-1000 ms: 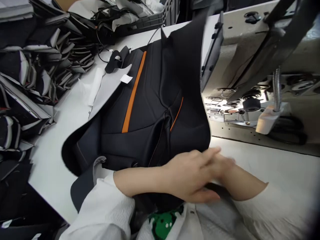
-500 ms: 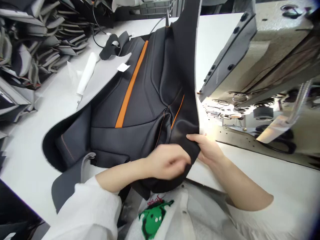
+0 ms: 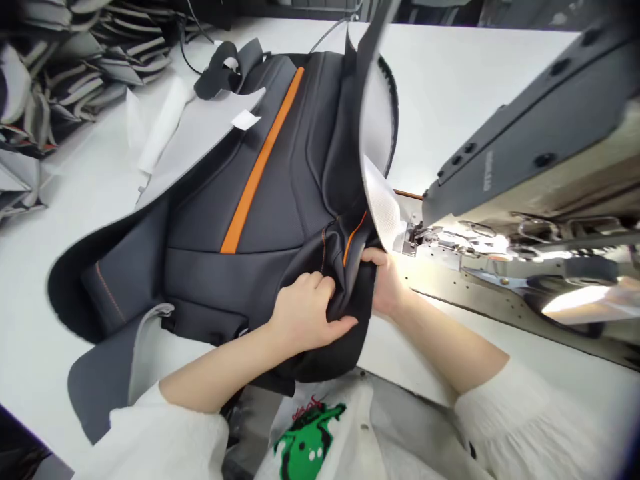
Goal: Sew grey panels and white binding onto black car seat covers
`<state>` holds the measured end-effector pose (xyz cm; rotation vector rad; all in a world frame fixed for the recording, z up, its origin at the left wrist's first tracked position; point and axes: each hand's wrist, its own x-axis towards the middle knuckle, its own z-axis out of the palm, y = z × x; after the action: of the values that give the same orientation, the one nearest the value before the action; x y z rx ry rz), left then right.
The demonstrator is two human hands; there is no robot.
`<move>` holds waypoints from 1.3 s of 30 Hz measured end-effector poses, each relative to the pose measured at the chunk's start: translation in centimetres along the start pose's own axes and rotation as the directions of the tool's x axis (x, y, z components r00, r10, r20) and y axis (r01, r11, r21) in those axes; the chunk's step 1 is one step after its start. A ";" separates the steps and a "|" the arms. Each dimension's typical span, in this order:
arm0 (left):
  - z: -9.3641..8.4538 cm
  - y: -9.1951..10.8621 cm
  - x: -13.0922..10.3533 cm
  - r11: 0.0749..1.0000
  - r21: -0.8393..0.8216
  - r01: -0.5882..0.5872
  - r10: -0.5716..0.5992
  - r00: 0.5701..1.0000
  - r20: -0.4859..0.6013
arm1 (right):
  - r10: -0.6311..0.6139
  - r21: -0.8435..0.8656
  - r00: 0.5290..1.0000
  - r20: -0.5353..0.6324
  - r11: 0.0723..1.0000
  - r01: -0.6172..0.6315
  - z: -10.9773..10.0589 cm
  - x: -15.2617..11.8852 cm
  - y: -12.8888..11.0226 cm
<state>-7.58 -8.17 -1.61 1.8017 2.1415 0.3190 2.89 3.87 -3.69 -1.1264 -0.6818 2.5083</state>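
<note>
A black padded seat cover (image 3: 235, 280) with a wide orange stripe (image 3: 264, 160) and a short orange strip lies across the white table. My left hand (image 3: 306, 310) presses into its lower right part, fingers curled over a fold of the black material and thumb stretched out to the right. With thumb on top, my right hand (image 3: 389, 281) pinches the cover's right edge; its other fingers are hidden under the material. Just beyond that edge is the presser foot (image 3: 414, 235) of a sewing machine (image 3: 525, 133), beside the cover's pale mesh-like underside (image 3: 383, 200).
Stacks of dark cut pieces (image 3: 100, 60) fill the upper left. Near them on the white table (image 3: 30, 280) lie a white roll (image 3: 165, 127) and a black looped strap (image 3: 220, 73). A white label (image 3: 245, 120) sits on the cover, and a cable runs behind it.
My left hand has moved left and slightly up and now grips a fold of the seat cover. My right hand has shifted up and left with the edge. The camera view has shifted too.
</note>
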 end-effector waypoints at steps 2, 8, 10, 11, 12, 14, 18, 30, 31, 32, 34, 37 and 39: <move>0.0 -0.6 0.1 0.985 0.167 0.043 -0.033 0.998 -0.061 | 0.077 0.059 0.997 0.033 0.995 -0.079 0.0 0.2 -0.4; 0.5 -0.6 -0.3 0.953 0.301 0.014 0.022 0.993 -0.114 | 0.093 0.151 0.994 0.051 0.983 -0.100 -1.1 0.5 -0.7; 0.9 0.1 -0.7 0.946 0.325 0.000 0.044 0.991 -0.128 | 0.056 0.143 0.995 0.078 0.987 -0.067 -1.4 0.7 -0.5; 1.1 0.5 -1.0 0.942 0.337 -0.002 0.053 0.989 -0.141 | 0.031 0.138 0.996 0.082 0.990 -0.042 -1.5 0.8 -0.5; 1.3 0.9 -1.2 0.937 0.349 -0.004 0.062 0.986 -0.155 | 0.004 0.133 0.997 0.078 0.991 -0.014 -1.6 0.9 -0.4; 1.7 1.6 -1.5 0.929 0.370 -0.017 0.089 0.980 -0.180 | -0.044 0.132 0.998 0.050 0.991 0.038 -1.7 1.0 -0.3; 2.1 2.4 -1.7 0.917 0.394 -0.058 0.148 0.968 -0.201 | -0.111 0.164 0.994 -0.007 0.980 0.111 -1.8 1.2 -0.3; 2.3 2.3 -1.9 0.917 0.393 -0.073 0.149 0.975 -0.166 | -0.031 0.164 0.997 0.075 0.986 0.018 -1.4 0.9 -0.5; 2.3 2.3 -1.9 0.917 0.392 -0.072 0.144 0.977 -0.157 | -0.030 0.166 0.997 0.075 0.986 0.017 -1.4 0.9 -0.5; 2.2 2.3 -1.9 0.918 0.391 -0.071 0.139 0.979 -0.147 | -0.031 0.168 0.997 0.072 0.986 0.019 -1.4 0.8 -0.5; 2.2 2.4 -1.8 0.918 0.389 -0.073 0.132 0.983 -0.126 | -0.037 0.168 0.997 0.066 0.986 0.025 -1.4 0.7 -0.5; 2.1 2.4 -1.7 0.918 0.390 -0.073 0.124 0.986 -0.108 | -0.054 0.160 0.997 0.057 0.986 0.044 -1.4 0.8 -0.5; 2.1 2.4 -1.7 0.917 0.392 -0.071 0.122 0.987 -0.106 | -0.079 0.147 0.995 0.055 0.987 0.071 -1.3 0.8 -0.5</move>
<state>-4.29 -9.48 -2.49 2.1596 2.3371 0.0317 3.39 5.08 -4.67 -0.9598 -0.5373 2.4918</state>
